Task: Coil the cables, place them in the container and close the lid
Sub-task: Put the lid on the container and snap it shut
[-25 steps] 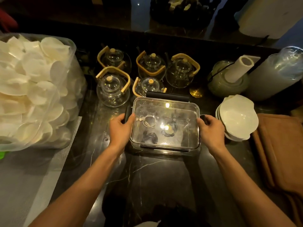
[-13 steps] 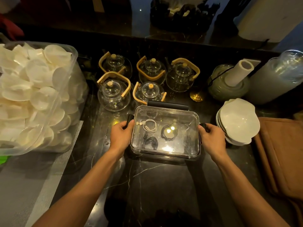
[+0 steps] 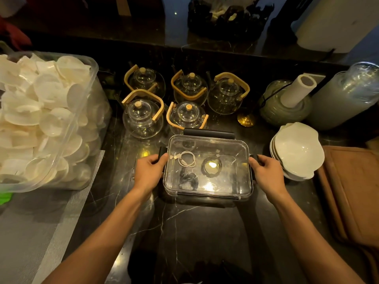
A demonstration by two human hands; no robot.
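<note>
A clear rectangular container [image 3: 242,144] with black latches stands on the dark marble counter, its clear lid lying on top. Through the lid I see three coiled cables on the bottom: a white one [image 3: 187,158], a black one [image 3: 211,166] under a light glare, and another black one [image 3: 188,179]. My left hand [image 3: 148,171] grips the black latch on the container's left side. On the opposite side, my right hand [image 3: 266,173] grips the right latch. The far latch [image 3: 209,133] shows as a black bar along the back edge.
Several glass teapots [image 3: 143,117] with wooden handles stand just behind the container. A large clear bin of white discs [image 3: 41,119] fills the left. White bowls [image 3: 297,150] are stacked at the right, next to brown boards [image 3: 352,191]. A paper roll holder [image 3: 287,105] stands behind.
The view has shifted slightly, so the container sits lower in frame. Both hands stay at the side latches, with fingers curled further around them.
</note>
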